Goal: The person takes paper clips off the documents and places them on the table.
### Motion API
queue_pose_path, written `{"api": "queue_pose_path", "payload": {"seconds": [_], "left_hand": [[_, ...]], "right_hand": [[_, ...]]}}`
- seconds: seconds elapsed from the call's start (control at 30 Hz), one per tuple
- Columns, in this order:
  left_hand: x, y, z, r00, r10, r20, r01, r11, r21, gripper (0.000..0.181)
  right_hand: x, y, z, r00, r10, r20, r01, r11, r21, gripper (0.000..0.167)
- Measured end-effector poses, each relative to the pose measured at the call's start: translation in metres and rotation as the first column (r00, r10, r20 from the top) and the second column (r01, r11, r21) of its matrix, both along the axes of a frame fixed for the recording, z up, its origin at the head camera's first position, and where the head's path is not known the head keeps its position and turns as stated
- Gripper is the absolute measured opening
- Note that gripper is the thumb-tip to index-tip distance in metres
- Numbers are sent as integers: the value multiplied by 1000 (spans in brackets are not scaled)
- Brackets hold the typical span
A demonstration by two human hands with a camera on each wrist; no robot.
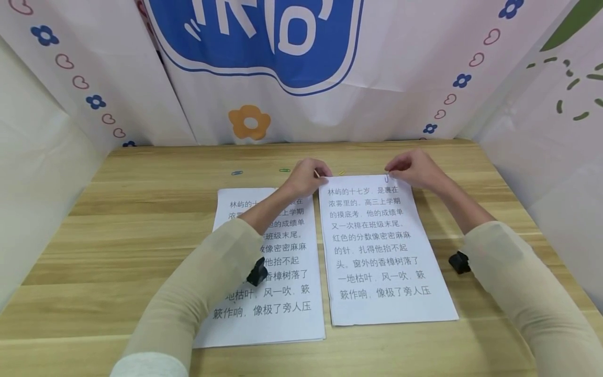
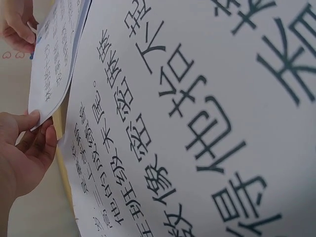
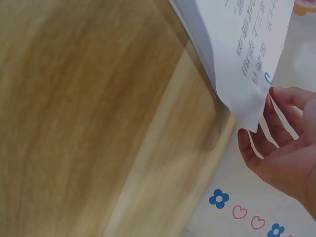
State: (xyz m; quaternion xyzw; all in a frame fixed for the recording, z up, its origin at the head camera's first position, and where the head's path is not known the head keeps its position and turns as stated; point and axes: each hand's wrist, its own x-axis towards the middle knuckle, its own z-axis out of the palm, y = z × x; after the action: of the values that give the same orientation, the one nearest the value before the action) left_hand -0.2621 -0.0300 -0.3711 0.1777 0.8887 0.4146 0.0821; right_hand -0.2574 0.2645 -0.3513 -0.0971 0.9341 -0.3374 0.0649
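Note:
A stack of printed sheets (image 1: 377, 251) lies tilted up at its top edge on the right of the table. My left hand (image 1: 306, 178) pinches its top left corner between thumb and fingers, as the left wrist view also shows at the paper corner (image 2: 42, 111). At the top edge, near the right corner, my right hand (image 1: 414, 168) pinches a paper clip (image 1: 386, 178), whose loop shows blue on the page in the right wrist view (image 3: 268, 78). The fingers of that hand (image 3: 291, 123) spread behind the edge, partly hidden by paper.
Beside it lies a second printed stack (image 1: 282, 314), partly under my left forearm. Behind the stacks are a blue paper clip (image 1: 237, 173), a green paper clip (image 1: 285, 170) and a yellow paper clip (image 1: 342, 173). A printed white curtain (image 1: 377, 115) borders the wooden table (image 1: 118, 235).

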Motion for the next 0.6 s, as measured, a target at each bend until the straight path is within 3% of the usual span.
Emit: {"api": "queue_pose_path", "payload": {"seconds": [0.6], "left_hand": [[2,-1,2,1000,-6,-4,6,1000,12,12]], "right_hand": [[0,-1,-8,1000,1,0,-1,999,-39,19]]}}
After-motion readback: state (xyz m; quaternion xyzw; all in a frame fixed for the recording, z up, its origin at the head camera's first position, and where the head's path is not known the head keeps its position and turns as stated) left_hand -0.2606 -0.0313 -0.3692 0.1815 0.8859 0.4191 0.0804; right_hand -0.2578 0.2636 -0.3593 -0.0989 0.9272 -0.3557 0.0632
